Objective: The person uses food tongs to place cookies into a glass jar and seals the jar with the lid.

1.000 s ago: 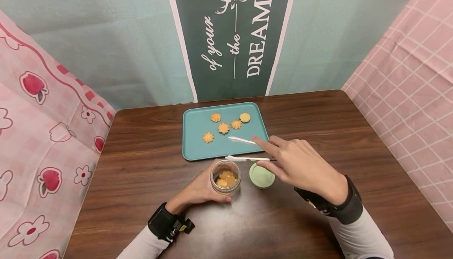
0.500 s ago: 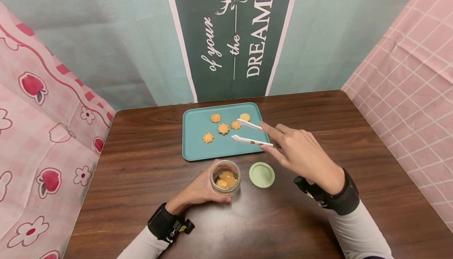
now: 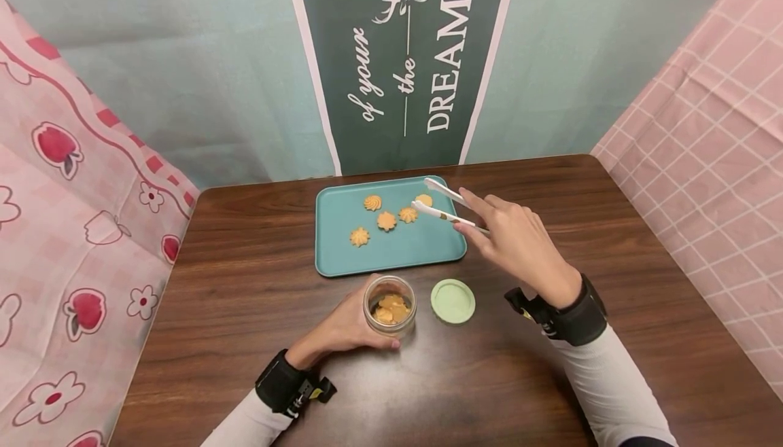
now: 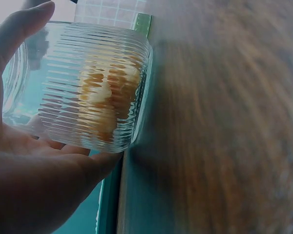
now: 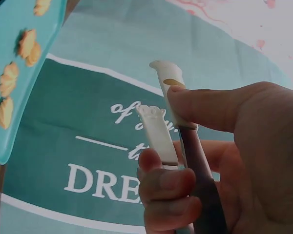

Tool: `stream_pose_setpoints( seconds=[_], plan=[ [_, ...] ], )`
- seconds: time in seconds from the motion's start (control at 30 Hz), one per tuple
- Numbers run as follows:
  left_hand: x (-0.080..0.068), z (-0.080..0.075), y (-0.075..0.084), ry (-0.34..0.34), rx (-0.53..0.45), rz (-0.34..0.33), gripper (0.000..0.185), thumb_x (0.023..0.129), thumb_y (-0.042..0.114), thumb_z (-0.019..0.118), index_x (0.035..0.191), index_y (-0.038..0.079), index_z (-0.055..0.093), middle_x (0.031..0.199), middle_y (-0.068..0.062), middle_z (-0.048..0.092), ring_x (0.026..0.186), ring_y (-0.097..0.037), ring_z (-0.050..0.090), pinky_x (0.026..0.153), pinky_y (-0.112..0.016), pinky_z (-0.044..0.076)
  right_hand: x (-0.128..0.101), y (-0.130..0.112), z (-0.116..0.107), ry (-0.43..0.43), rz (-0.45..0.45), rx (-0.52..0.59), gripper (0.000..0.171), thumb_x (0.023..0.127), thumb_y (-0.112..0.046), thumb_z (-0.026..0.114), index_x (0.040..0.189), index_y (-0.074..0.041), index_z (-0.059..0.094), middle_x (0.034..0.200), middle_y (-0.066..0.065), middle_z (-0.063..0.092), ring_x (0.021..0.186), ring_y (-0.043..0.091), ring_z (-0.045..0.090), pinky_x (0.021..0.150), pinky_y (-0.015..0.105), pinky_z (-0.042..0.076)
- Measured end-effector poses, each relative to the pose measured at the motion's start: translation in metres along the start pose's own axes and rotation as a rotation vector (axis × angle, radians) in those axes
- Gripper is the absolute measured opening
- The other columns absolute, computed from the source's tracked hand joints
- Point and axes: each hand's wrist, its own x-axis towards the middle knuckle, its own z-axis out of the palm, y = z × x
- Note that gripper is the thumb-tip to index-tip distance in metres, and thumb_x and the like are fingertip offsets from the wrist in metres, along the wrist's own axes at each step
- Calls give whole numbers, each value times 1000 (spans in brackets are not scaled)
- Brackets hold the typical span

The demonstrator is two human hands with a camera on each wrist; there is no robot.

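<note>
Thumb and fingers of the right hand pinch slim white plastic tongs, tips apart over the round golden cookie at the far right of the flat teal tray. The left hand wraps the ribbed clear glass jar of cookies, fingertips hidden behind it, with the round pale green lid just beside.

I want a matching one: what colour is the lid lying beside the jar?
Pale green; the lid shows best in the head view.
</note>
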Motion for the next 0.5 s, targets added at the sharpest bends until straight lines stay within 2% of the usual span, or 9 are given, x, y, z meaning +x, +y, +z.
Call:
stream_pose_setpoints(
  seconds=[0.17, 0.5],
  plan=[
    [-2, 0, -1, -2, 2, 4, 90, 69, 13, 101, 143, 18, 51, 136, 2, 65, 130, -23, 60, 119, -45, 41, 4, 7, 9, -8, 49, 0, 54, 100, -27, 75, 147, -6, 62, 73, 4, 51, 56, 17, 44, 47, 31, 32],
    [-2, 1, -2, -6, 12, 15, 90, 68, 10, 100, 144, 19, 52, 136, 4, 65, 129, -20, 60, 118, -39, 42, 9, 20, 24, -21, 119, 0, 53, 102, -28, 72, 149, -5, 60, 72, 6, 51, 56, 20, 45, 47, 33, 32]
  ],
)
